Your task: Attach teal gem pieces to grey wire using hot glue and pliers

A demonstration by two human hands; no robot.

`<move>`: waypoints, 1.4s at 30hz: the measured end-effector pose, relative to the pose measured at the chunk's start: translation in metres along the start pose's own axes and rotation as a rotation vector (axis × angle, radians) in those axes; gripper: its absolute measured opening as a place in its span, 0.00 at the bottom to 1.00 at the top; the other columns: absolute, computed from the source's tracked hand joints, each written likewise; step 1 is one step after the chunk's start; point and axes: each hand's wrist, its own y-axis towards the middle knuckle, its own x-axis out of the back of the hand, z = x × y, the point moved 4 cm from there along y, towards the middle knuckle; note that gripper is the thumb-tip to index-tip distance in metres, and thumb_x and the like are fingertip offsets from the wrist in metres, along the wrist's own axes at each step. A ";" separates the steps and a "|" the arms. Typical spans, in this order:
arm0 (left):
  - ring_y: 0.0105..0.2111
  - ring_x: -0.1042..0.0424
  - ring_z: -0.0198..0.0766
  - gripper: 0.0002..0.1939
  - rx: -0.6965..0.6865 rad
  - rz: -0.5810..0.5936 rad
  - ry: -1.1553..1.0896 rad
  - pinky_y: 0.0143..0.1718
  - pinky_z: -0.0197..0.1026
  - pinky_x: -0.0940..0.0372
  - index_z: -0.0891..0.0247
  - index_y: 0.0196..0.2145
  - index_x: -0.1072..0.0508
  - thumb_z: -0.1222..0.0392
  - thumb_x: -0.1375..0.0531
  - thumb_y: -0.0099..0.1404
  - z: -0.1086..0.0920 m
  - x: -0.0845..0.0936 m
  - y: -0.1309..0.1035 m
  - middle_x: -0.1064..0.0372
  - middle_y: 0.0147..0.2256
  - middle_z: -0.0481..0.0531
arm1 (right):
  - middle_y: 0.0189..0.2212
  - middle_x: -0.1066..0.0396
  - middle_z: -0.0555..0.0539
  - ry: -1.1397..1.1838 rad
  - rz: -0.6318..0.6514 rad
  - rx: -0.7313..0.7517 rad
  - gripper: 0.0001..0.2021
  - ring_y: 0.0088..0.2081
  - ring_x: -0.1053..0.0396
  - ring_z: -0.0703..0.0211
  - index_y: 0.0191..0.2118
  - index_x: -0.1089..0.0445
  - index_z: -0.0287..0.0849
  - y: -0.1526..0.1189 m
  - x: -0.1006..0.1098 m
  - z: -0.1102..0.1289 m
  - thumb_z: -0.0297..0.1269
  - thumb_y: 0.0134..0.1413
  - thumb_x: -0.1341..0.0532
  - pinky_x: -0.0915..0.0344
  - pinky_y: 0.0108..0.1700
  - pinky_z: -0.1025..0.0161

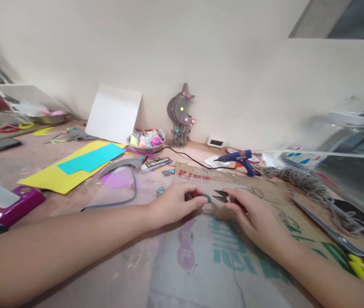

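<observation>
In the middle of the view, my left hand point(174, 205) pinches a small teal piece point(207, 198) between thumb and forefinger; its exact shape is mostly hidden. Facing it, my right hand point(255, 211) is closed around small dark thread snips point(222, 196), whose blades are parted and point left at the teal piece. A thin grey strand seems to hang from there over the printed plastic bag point(201, 256) below both hands. Left of my left hand, a small teal star-like piece point(159, 191) lies on the plastic, and another dark teal piece point(168, 172) lies farther back.
A blue glue gun point(238, 160) stands behind my right hand. Grey yarn point(310, 188) and large scissors point(336, 235) lie at right. Yellow point(50, 173) and blue sheets point(92, 158) are at left, near a purple tape dispenser point(24, 205). A moon decoration point(182, 111) leans against the wall.
</observation>
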 end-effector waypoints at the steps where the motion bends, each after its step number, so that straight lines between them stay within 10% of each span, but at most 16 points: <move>1: 0.28 0.35 0.34 0.12 -0.001 -0.001 -0.004 0.29 0.35 0.41 0.65 0.34 0.29 0.54 0.45 0.62 0.001 0.000 0.000 0.32 0.28 0.49 | 0.34 0.26 0.43 0.000 -0.005 0.003 0.13 0.33 0.28 0.53 0.44 0.33 0.42 0.000 0.000 0.000 0.39 0.61 0.50 0.34 0.32 0.59; 42: 0.25 0.34 0.32 0.12 0.022 -0.005 0.155 0.25 0.33 0.41 0.65 0.31 0.28 0.55 0.46 0.63 -0.004 0.002 -0.001 0.31 0.25 0.47 | 0.32 0.30 0.44 0.066 0.015 0.017 0.14 0.33 0.33 0.56 0.45 0.32 0.38 0.000 0.002 0.007 0.37 0.63 0.52 0.39 0.36 0.61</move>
